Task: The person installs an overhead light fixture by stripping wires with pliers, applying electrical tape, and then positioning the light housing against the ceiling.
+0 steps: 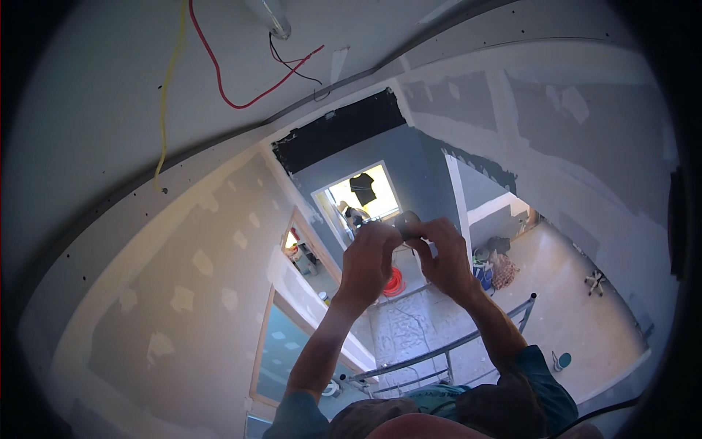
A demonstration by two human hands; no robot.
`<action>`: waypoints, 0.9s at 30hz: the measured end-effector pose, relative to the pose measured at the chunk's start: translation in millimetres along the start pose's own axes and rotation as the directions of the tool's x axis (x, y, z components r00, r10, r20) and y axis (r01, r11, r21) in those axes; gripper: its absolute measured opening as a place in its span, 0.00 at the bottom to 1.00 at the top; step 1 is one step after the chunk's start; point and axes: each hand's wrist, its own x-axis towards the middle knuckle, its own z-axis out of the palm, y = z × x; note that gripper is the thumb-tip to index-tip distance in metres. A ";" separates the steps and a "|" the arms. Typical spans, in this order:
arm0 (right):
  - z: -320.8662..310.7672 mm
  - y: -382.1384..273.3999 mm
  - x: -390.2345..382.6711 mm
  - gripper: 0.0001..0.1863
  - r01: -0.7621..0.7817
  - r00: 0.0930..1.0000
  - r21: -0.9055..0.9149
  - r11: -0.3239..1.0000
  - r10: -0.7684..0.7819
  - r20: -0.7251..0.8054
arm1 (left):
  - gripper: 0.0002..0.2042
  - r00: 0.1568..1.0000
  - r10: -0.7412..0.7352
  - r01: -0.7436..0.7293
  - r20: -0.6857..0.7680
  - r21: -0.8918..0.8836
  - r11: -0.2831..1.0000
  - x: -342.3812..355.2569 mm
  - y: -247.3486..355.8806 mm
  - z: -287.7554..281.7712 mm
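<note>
My left hand [369,256] and my right hand [444,260] are raised at the middle of the view, both with fingers closed round a small dark rounded object [406,224] whose kind I cannot make out. Above them, at the ceiling, hang a red wire [218,73], a yellow wire [172,66] and thin black wires [300,73] beside a translucent tube [270,16]. The fingertips partly hide the held object.
A metal railing [468,340] curves below my arms, over a floor with an orange coil [393,282]. Bags and material [503,267] lie right, with a bucket [563,361] lower down. A bright window [376,175] with a dark shirt [363,188] is ahead. Patched walls [190,256] flank me.
</note>
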 end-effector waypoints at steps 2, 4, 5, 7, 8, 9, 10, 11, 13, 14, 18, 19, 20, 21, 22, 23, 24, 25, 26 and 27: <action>-5.2 1.4 5.8 0.14 -0.004 1.000 -0.001 1.000 0.004 0.007 | 0.14 0.999 -0.042 0.040 -0.029 -0.059 0.997 7.7 7.2 -1.5; -6.6 -1.3 13.9 0.15 0.002 1.000 0.005 1.000 -0.002 0.011 | 0.20 0.996 -0.064 0.059 -0.067 -0.085 0.995 11.9 7.5 -3.5; -6.4 -2.8 16.1 0.15 0.002 1.000 0.010 1.000 -0.002 0.013 | 0.20 0.995 -0.068 0.062 -0.067 -0.081 0.995 11.4 6.3 -3.0; -6.9 -4.9 21.6 0.15 0.018 1.000 0.035 0.999 -0.017 -0.010 | 0.23 0.970 -0.195 0.155 -0.149 -0.245 0.957 16.0 7.9 -4.0; -7.4 -5.7 23.5 0.15 0.022 1.000 0.037 0.999 -0.021 -0.010 | 0.21 0.951 -0.235 0.174 -0.201 -0.281 0.944 19.5 10.4 -5.9; -8.4 -5.5 24.4 0.15 0.027 1.000 0.039 0.999 -0.027 -0.006 | 0.21 0.951 -0.234 0.173 -0.201 -0.281 0.944 23.8 11.7 -8.7; -9.3 -5.3 25.6 0.15 0.032 0.999 0.040 0.999 -0.032 -0.002 | 0.18 0.966 -0.188 0.155 -0.176 -0.188 0.970 27.5 11.3 -13.1; -10.2 -5.7 27.5 0.15 0.033 0.999 0.039 0.999 -0.033 -0.003 | 0.16 0.978 -0.145 0.132 -0.147 -0.094 0.987 30.5 10.0 -15.9; -9.8 -7.8 32.7 0.16 0.076 0.997 0.038 0.996 -0.075 -0.011 | 0.12 0.978 -0.139 0.128 -0.154 -0.079 0.989 33.4 7.1 -19.2; -9.3 -7.2 35.1 0.16 0.077 0.997 0.042 0.996 -0.076 -0.013 | 0.12 0.981 -0.122 0.109 -0.153 -0.090 0.990 35.0 7.5 -21.0; -10.3 -6.2 43.4 0.15 0.126 0.992 0.036 0.991 -0.125 -0.020 | 0.10 0.983 -0.121 0.104 -0.138 -0.125 0.987 48.1 14.7 -29.1; -11.0 -6.6 45.3 0.15 0.135 0.991 0.028 0.990 -0.135 -0.025 | 0.10 0.983 -0.123 0.107 -0.138 -0.123 0.987 50.9 16.3 -29.3; -11.0 -6.7 47.7 0.15 0.135 0.991 0.032 0.990 -0.134 -0.024 | 0.10 0.979 -0.123 0.099 -0.160 -0.153 0.983 53.3 17.7 -28.9; -11.5 -7.2 49.9 0.15 0.142 0.990 0.033 0.989 -0.142 -0.020 | 0.09 0.976 -0.124 0.091 -0.179 -0.183 0.979 54.8 18.6 -28.3; -11.8 -7.5 51.9 0.15 0.150 0.989 0.035 0.988 -0.149 -0.016 | 0.09 0.976 -0.127 0.094 -0.178 -0.182 0.979 54.6 15.9 -27.9; -11.7 -7.4 53.6 0.15 0.147 0.989 0.037 0.988 -0.147 -0.015 | 0.09 0.980 -0.069 0.045 -0.185 -0.130 0.991 53.5 10.9 -27.9; -11.4 -7.0 55.1 0.15 0.154 0.988 0.034 0.988 -0.153 -0.018 | 0.09 0.982 -0.010 -0.005 -0.190 -0.078 0.997 52.5 8.2 -27.5; -11.6 -6.3 56.3 0.15 0.160 0.987 0.030 0.987 -0.160 -0.021 | 0.09 0.982 -0.013 -0.002 -0.189 -0.077 0.997 51.9 7.7 -26.6; -12.9 -5.8 57.7 0.15 0.159 0.987 0.032 0.987 -0.158 -0.019 | 0.08 0.980 -0.034 0.011 -0.196 -0.115 0.993 51.3 7.3 -25.8; -14.9 -6.1 60.0 0.14 0.176 0.984 0.023 0.984 -0.176 -0.007 | 0.07 0.978 -0.054 0.022 -0.203 -0.154 0.988 52.6 8.2 -26.0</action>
